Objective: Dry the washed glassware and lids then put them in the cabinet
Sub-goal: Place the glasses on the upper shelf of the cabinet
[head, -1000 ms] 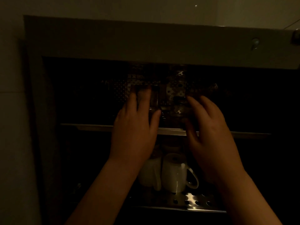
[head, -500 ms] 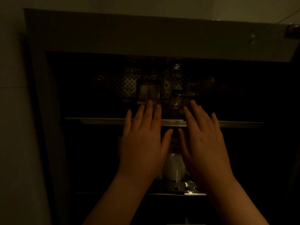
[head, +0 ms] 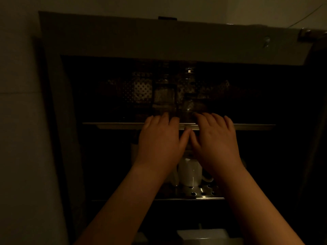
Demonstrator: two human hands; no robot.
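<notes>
Both hands, left hand (head: 160, 138) and right hand (head: 215, 138), are lying flat-fingered and holding nothing at the upper shelf (head: 123, 125) front edge; two glass jars (head: 164, 99) are standing just behind it. Advise nudging gently, keeping them upright

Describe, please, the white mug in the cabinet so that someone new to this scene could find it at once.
Look into the dark open cabinet and go below the upper shelf to the perforated metal lower shelf. The white mug stands there, showing between the person's two wrists. Unlike the clear glass jars above, it is opaque white, with a handle on its right.
</notes>
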